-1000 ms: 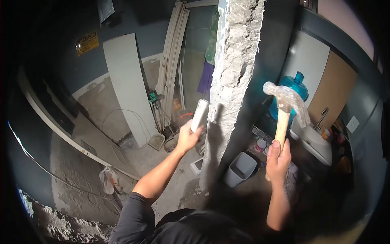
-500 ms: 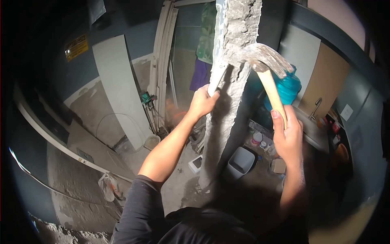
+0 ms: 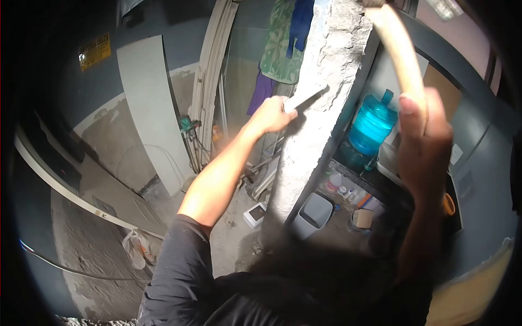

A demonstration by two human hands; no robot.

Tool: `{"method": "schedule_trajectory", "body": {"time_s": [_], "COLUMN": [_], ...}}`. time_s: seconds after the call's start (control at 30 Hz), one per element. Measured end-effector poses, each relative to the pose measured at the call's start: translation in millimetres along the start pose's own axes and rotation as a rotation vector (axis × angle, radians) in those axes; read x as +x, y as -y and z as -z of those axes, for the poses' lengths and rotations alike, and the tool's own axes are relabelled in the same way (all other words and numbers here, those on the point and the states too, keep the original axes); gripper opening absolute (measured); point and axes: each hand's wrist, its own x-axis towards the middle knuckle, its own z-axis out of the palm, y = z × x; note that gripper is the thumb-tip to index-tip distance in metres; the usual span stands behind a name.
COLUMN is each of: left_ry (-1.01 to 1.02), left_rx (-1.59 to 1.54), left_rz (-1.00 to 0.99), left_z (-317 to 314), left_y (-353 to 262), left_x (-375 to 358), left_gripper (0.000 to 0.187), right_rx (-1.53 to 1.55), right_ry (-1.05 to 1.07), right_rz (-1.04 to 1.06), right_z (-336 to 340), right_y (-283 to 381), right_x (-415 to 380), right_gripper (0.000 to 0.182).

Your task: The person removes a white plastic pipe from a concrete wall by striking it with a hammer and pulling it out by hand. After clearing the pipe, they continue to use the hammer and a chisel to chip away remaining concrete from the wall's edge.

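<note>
A rough, chipped concrete column (image 3: pixel 312 144) rises through the middle of the head view. My left hand (image 3: pixel 271 115) is closed round a pale, bar-like chisel (image 3: pixel 308 98), whose far end points up and right against the column's face. My right hand (image 3: pixel 427 133) grips the wooden handle of a hammer (image 3: pixel 403 51), raised to the right of the column. Most of the hammer's head is cut off by the top edge of the view.
Below right stand a grey bin (image 3: pixel 315 211) and a cardboard box (image 3: pixel 362 218). A blue water jug (image 3: pixel 373 125) sits behind the column. Leaning at left is a white board (image 3: pixel 152 108). Clothes (image 3: pixel 281 57) hang behind, and a white box-like item (image 3: pixel 254 214) lies on the floor.
My right hand has lifted the hammer up and right, away from the chisel. The chisel leans over more to the right, still in my left hand. The view has shifted slightly.
</note>
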Motion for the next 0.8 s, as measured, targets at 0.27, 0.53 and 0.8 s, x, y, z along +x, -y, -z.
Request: {"method": "schedule_trajectory", "body": {"time_s": [0.27,0.53,0.8], "left_ry": [0.053,-0.029,0.077], "left_rx": [0.005,0.264,-0.016], "left_rz": [0.039,0.026,0.225], "left_z": [-4,-18,-13], "left_y": [-2,-19,-2], "left_x": [-2,-10,4], "left_gripper": [0.030,0.032,0.034], "right_rx": [-0.020,-0.446,-0.222], "right_ry": [-0.055,0.581,0.188], "right_rz": [0.219,-0.039,-0.009], "right_z": [-31,-52,-17], "right_y": [-21,-63,-10], "right_x": [1,-13,23], "right_gripper": [0.024,0.023,0.026]}}
